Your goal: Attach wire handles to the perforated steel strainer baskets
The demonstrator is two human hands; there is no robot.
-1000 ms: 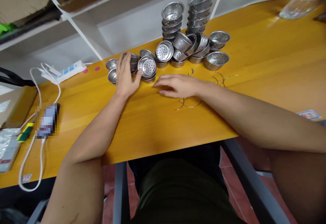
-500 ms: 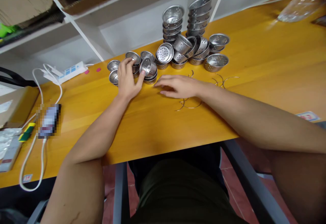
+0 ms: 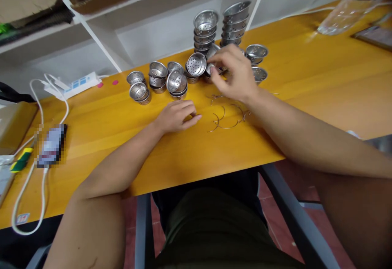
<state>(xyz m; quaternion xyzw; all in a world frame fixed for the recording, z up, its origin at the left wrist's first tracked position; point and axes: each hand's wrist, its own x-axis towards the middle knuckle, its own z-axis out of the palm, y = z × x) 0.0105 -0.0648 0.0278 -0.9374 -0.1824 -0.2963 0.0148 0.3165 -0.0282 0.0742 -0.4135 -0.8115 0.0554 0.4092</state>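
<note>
My right hand (image 3: 235,71) is over the jumble of perforated metal cups at the back of the table, its thumb and index finger apart. Part of a small cup (image 3: 209,69) shows between those fingertips, and whether they touch it I cannot tell. Behind the fingers leans a tilted cup (image 3: 213,50); the hand hides others. Low on the table rests my left hand (image 3: 179,116), fingers loosely bent, thumb apart, nothing visible in it. Just beyond it a tilted cup (image 3: 177,81) lies on a short stack. Thin curved wires (image 3: 226,127) are scattered below my right hand.
Two tall cup stacks (image 3: 206,26) rise before the shelf (image 3: 159,28). More cups (image 3: 138,91) stand left and right. A power strip (image 3: 81,84), a cabled blurred device (image 3: 52,145) and a screwdriver (image 3: 21,159) are at left; a clear bottle (image 3: 339,16) is at back right.
My left hand has left the cups and come down toward me and right. My right hand has moved up and right to the cup pile. The view has shifted slightly.
</note>
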